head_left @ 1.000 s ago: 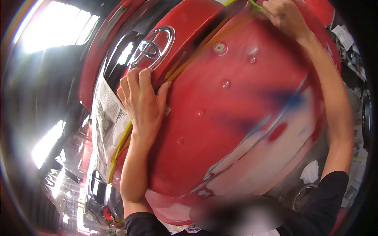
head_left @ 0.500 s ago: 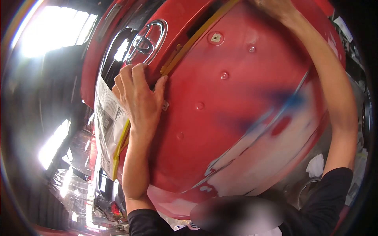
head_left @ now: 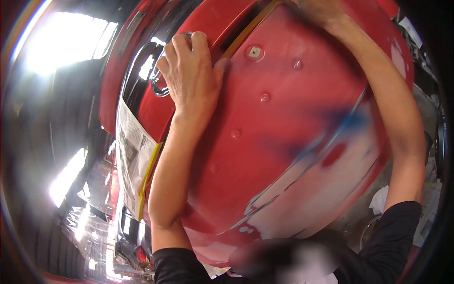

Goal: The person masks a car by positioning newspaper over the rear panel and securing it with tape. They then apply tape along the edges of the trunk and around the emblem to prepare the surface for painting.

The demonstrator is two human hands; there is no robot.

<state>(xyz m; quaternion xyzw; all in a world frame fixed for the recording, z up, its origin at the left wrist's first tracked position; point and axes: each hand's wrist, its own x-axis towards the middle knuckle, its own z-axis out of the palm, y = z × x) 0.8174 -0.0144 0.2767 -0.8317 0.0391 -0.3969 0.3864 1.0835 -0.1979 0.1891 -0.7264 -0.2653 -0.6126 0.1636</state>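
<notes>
A large red panel (head_left: 279, 123) fills the view, running below and between the two hands. Its pale patch (head_left: 302, 201) lies well below the right fingers, with a blue smudge (head_left: 352, 118) at its upper edge. The red car body (head_left: 213, 21) lies above and to the left of the left fingers, across a dark gap from the panel. Newspaper (head_left: 135, 151) hangs below and left of the left fingers, its edge bordered by yellow tape (head_left: 149, 177).

The left hand (head_left: 191, 71) lies over the car body beside the gap, fingers bent and close together, thumb spread apart toward the panel. The right hand (head_left: 319, 12) is at the top edge, near the upper end of the gap; its fingers are blurred and partly cut off, so whether they pinch anything cannot be told.

Brownish tape (head_left: 250, 31) runs along the gap, from beside the left thumb up toward the right fingers. A chrome badge (head_left: 160, 87) is partly hidden under the left fingers. Right of them, a small square fitting (head_left: 255, 52) sits on the panel, with round dimples (head_left: 265, 97) near it.
</notes>
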